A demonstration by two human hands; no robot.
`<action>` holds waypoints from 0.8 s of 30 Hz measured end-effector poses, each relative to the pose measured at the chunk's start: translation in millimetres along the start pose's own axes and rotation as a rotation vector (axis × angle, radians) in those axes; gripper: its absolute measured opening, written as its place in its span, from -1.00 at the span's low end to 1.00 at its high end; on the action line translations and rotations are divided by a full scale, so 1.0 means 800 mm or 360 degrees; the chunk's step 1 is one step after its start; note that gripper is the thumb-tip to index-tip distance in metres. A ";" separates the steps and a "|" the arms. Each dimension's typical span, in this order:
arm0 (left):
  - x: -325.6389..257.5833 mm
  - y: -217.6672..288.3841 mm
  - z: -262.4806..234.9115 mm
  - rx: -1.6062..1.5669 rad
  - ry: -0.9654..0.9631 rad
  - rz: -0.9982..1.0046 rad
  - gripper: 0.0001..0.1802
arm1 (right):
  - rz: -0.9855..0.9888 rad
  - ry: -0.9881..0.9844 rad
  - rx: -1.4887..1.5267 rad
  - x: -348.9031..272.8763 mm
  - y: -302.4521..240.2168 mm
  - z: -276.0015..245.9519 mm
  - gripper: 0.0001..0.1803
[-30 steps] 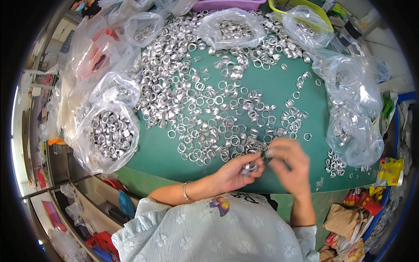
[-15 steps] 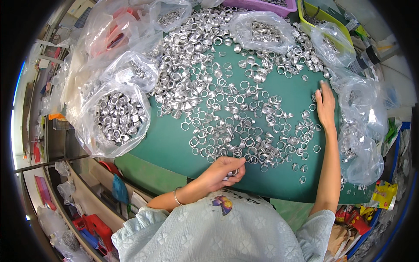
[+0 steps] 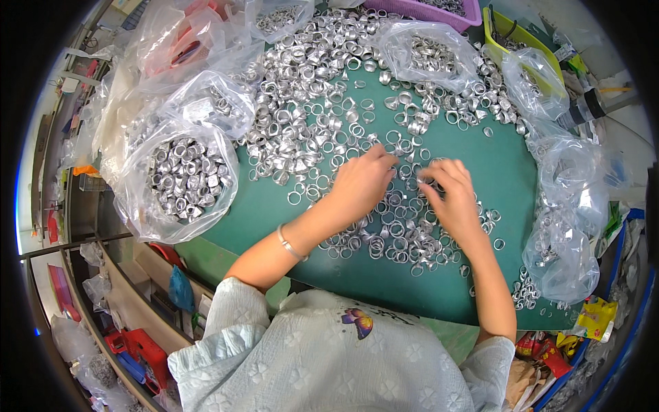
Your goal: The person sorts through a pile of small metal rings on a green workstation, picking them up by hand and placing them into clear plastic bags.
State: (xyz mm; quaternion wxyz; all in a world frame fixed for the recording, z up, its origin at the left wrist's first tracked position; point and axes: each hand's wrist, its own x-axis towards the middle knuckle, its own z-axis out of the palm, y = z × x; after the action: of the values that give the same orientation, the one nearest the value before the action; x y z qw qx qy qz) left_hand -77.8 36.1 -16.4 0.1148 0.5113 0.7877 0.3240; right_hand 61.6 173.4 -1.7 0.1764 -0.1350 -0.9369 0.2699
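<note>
At the far left of the green bench a clear plastic bag lay open, heaped with silver metal rings. Behind it stood a second clear bag holding a pale label, and further back a bag with red contents. Loose silver rings were spread thickly over the bench's middle, thinning toward the near edge. The left hand, a thin bracelet on its wrist, rested palm down on the scattered rings, fingers curled narrow and pinching among them; whether it gripped one I could not tell. Just beside it the right hand lay likewise on the rings, fingertips drawn together at a ring near the left hand's, its hold unclear. Beyond them sat another clear bag of rings, a purple tray, then a yellow-green tray. Along the right edge more crumpled clear bags held few rings, with yellow and red packets below.
</note>
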 end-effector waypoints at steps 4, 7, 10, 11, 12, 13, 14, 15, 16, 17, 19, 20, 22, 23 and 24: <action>0.003 -0.001 0.009 0.0295 -0.0202 0.0065 -0.94 | -0.0001 0.0071 -0.0225 0.017 0.006 0.038 -0.86; -0.015 0.000 -0.008 0.0262 -0.0371 0.0102 -0.94 | -0.0059 -0.0118 -0.0335 0.006 0.011 0.025 -0.83; -0.030 -0.006 -0.017 0.0061 -0.0326 0.0061 -0.92 | 0.0004 -0.0178 -0.0202 0.001 0.004 0.012 -0.80; -0.028 -0.003 -0.017 0.0033 -0.0254 0.0024 -0.91 | -0.0030 -0.0083 -0.0203 0.003 0.003 0.015 -0.79; -0.022 0.002 -0.016 0.0006 -0.0182 -0.0013 -0.90 | -0.0063 0.0012 -0.0204 0.009 0.001 0.022 -0.78; -0.018 0.005 -0.014 -0.0021 -0.0111 -0.0051 -0.90 | -0.0097 0.0107 -0.0205 0.015 -0.001 0.031 -0.77; -0.016 0.004 -0.011 -0.0009 -0.0110 -0.0061 -0.87 | -0.0087 0.0099 -0.0284 0.020 -0.001 0.040 -0.73; -0.015 0.002 -0.010 -0.0001 -0.0069 -0.0073 -0.87 | -0.0096 0.0086 -0.0351 0.024 -0.002 0.041 -0.72; -0.014 0.001 -0.009 0.0006 -0.0029 -0.0084 -0.87 | -0.0105 0.0074 -0.0418 0.027 -0.003 0.041 -0.71; -0.013 -0.001 -0.009 0.0016 0.0014 -0.0099 -0.87 | -0.0117 0.0060 -0.0481 0.029 -0.003 0.041 -0.70; -0.012 -0.008 -0.011 0.0030 0.0026 -0.0139 -0.87 | -0.0166 0.0021 -0.0524 0.027 0.002 0.048 -0.70; -0.012 -0.010 -0.012 0.0033 0.0031 -0.0157 -0.87 | -0.0189 0.0000 -0.0549 0.025 0.004 0.050 -0.70; -0.013 -0.013 -0.006 0.0069 0.0049 -0.0142 -0.87 | -0.0138 0.0033 -0.0317 0.024 0.005 0.047 -0.74; -0.013 -0.015 -0.005 0.0086 0.0061 -0.0137 -0.87 | -0.0116 0.0048 -0.0201 0.024 0.007 0.046 -0.76; -0.014 -0.016 -0.006 0.0076 0.0047 -0.0131 -0.87 | -0.0067 0.0005 -0.0141 0.022 0.007 0.040 -0.78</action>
State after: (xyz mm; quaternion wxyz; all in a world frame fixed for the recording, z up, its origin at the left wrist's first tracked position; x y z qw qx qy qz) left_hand -84.1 21.0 -22.3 0.1043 0.4761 0.8172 0.3077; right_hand 33.5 169.2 -25.6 0.1774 -0.1235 -0.9503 0.2241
